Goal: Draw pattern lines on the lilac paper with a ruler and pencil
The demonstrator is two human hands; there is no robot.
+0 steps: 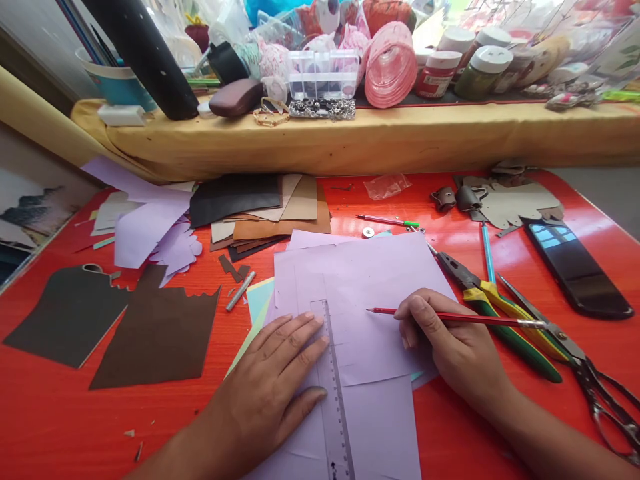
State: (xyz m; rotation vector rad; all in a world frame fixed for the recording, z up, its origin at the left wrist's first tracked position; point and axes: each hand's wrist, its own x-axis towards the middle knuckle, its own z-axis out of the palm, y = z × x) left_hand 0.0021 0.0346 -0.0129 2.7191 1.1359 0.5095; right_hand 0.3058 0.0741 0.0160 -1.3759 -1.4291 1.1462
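My left hand (273,383) lies flat with fingers spread on a clear plastic ruler (333,400) and the lilac paper (370,293) beneath it, pressing both onto the red table (60,427). My right hand (447,340) is closed on a red pencil (480,319) whose tip points left, just above the lilac paper to the right of the ruler. The pencil's metal end sticks out to the right over the pliers.
Pliers with yellow-green handles (493,303), scissors (590,373), a blue pencil (487,250) and a phone (575,267) lie to the right. Dark brown leather pieces (155,333) sit at left, a leather stack (260,207) behind. A cluttered yellow shelf (380,133) with jars runs along the back.
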